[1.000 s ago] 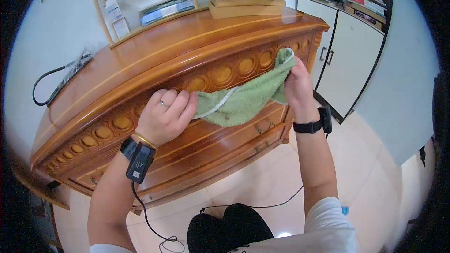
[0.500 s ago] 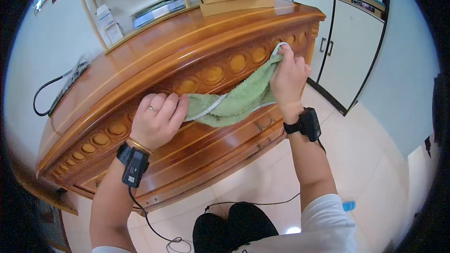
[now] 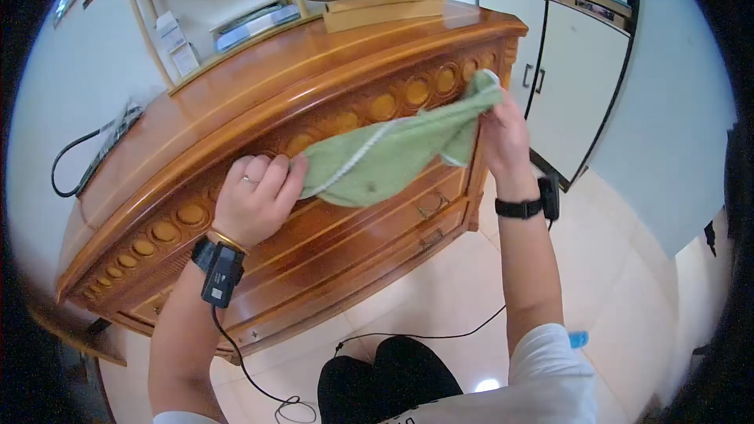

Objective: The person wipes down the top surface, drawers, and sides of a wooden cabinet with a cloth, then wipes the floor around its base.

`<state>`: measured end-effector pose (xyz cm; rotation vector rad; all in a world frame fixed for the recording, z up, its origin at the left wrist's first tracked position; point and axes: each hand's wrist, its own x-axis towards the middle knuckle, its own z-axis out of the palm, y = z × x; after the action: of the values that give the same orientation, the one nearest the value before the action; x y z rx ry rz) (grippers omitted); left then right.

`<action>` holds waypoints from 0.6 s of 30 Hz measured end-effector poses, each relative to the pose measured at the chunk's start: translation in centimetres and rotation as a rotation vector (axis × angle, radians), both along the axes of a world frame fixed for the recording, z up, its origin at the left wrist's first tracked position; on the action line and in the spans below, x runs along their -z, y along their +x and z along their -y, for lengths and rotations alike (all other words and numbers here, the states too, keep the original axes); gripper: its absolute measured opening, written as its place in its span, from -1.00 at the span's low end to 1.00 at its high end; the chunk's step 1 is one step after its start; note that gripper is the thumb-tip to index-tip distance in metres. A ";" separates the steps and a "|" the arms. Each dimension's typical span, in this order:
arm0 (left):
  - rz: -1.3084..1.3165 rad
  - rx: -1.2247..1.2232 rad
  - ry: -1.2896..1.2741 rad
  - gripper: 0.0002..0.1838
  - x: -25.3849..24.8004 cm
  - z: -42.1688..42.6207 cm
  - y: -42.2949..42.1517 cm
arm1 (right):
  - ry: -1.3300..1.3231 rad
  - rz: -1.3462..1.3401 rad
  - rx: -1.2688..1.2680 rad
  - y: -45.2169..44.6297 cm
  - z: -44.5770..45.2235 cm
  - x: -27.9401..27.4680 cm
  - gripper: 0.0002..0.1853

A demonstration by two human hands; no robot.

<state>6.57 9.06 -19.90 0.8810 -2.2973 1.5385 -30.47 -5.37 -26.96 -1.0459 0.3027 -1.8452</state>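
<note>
Green cloth spans left hand to right hand, each grip holding it.

Left hand: held lower, fingers curled, knuckles turned up
Right hand: held higher, grip closed
Forearms: stretched forward, spread apart

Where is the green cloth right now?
In the head view, the cloth is stretched between the left hand and right hand, in front of the wooden dresser's drawers.

Single head-worn view, wide-angle, looking forward and down, close before the wooden dresser
</note>
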 end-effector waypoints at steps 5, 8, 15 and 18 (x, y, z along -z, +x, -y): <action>0.026 0.015 0.011 -0.63 -0.2 0.0 -0.1 | 0.060 -0.083 0.145 1.6 -0.4 2.9 -0.75; 0.028 -0.002 0.022 -0.63 -0.2 -0.1 -0.1 | 0.015 -0.174 0.229 4.0 0.8 2.4 -0.64; 0.022 -0.010 0.019 -0.62 0.0 0.0 0.1 | -0.326 -0.764 0.955 5.7 1.7 3.0 -0.62; 0.012 -0.011 0.021 -0.61 0.1 0.0 0.0 | -0.277 -1.059 1.260 4.4 1.1 3.1 -0.52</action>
<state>6.60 9.04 -19.96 0.8928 -2.3247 1.5311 -26.10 -6.43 -30.03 -2.3108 1.6618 -2.1530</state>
